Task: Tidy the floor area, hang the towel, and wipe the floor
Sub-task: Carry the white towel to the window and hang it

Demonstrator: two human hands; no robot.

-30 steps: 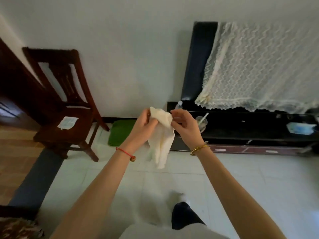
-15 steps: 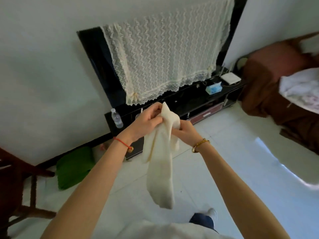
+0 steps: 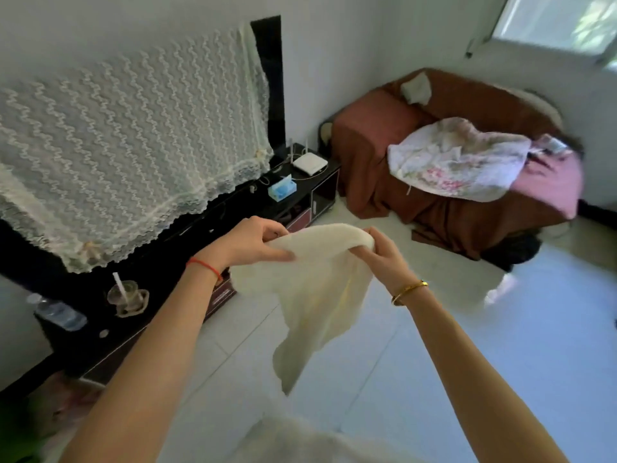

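Observation:
A cream towel [image 3: 314,295] hangs in the air in front of me, spread between both hands and drooping to a point below. My left hand [image 3: 253,245] grips its upper left edge, fingers curled over the cloth. My right hand [image 3: 384,259] pinches the upper right edge. Beneath the towel lies the white tiled floor [image 3: 500,345].
A black TV stand [image 3: 187,235] runs along the left wall with a lace-covered TV [image 3: 127,142], a water bottle [image 3: 56,312], a cup with a straw [image 3: 127,295], a tissue box [image 3: 282,189] and a router [image 3: 310,163]. A brown-covered sofa [image 3: 450,182] with a floral blanket [image 3: 457,158] stands at the right.
My view has swung right, from the chair and stand toward the sofa. My hands have moved apart, opening the bunched, hanging towel into a wider sheet.

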